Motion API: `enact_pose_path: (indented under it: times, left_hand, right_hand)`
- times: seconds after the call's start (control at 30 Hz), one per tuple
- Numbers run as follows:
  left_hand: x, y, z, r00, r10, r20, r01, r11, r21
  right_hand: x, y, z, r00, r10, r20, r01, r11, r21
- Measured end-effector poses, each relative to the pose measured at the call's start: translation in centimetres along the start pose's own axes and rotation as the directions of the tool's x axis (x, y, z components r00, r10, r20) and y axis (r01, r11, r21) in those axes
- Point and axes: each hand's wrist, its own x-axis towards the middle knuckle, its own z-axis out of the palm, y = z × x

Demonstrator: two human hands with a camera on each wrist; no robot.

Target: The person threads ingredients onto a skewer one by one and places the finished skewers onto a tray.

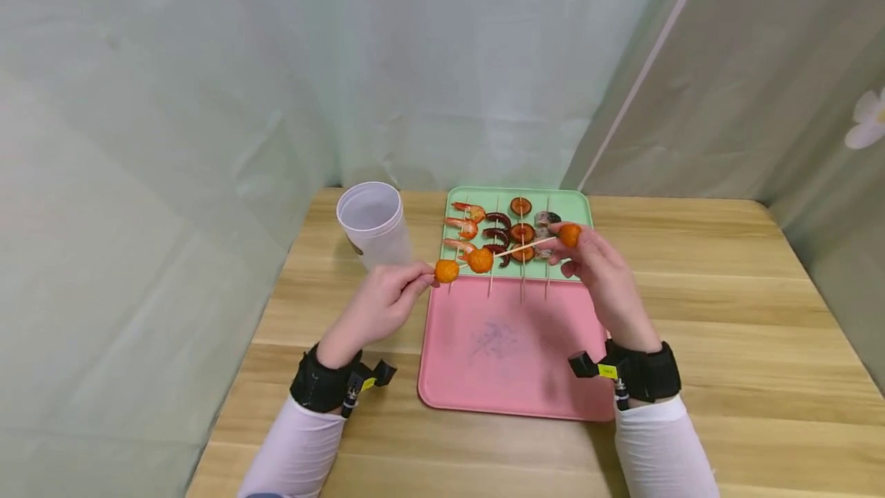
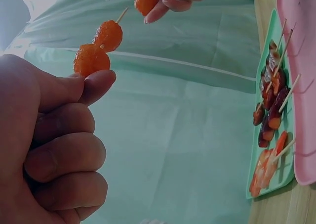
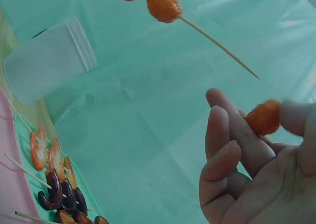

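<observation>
My left hand (image 1: 380, 302) pinches the lower end of a wooden skewer (image 1: 522, 247) between thumb and forefinger, other fingers curled in. Two glossy orange balls (image 1: 480, 260) are threaded on it, one right beside the fingertips. The bare pointed end slants up to the right. A third orange ball (image 3: 264, 117) sits between the thumb and forefinger of my right hand (image 1: 608, 283), off the skewer. In the right wrist view the skewer tip and this ball are a little apart. Both hands are in the air over the trays.
Behind the hands, a green tray (image 1: 577, 207) carries skewers of shrimp (image 1: 462, 229), dark curled tentacles (image 1: 495, 234), brown round slices (image 1: 522, 207) and greyish pieces (image 1: 548, 218). A pink tray (image 1: 512, 386) lies in front of it. At left stands a white cup (image 1: 389, 248).
</observation>
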Motion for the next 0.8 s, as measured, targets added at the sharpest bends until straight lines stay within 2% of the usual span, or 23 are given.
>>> enact_pose_path:
  times: [0.3,0.6,0.8]
  left_hand:
    - [0.2,0.2,0.0,0.999,0.035,0.021,-0.035,0.999,0.025]
    - [0.1,0.4,0.2,0.999,0.044,0.025,-0.046,0.996,0.076]
    - [0.0,0.4,0.4,0.999,0.048,0.022,-0.049,0.995,0.089]
  right_hand:
    - [-0.2,-0.5,0.1,0.999,0.010,-0.048,-0.015,0.994,-0.107]
    - [-0.8,-1.2,0.8,0.991,0.082,-0.109,-0.104,0.970,-0.218]
    - [-0.7,-1.2,1.3,0.996,0.051,-0.079,-0.071,0.959,-0.273]
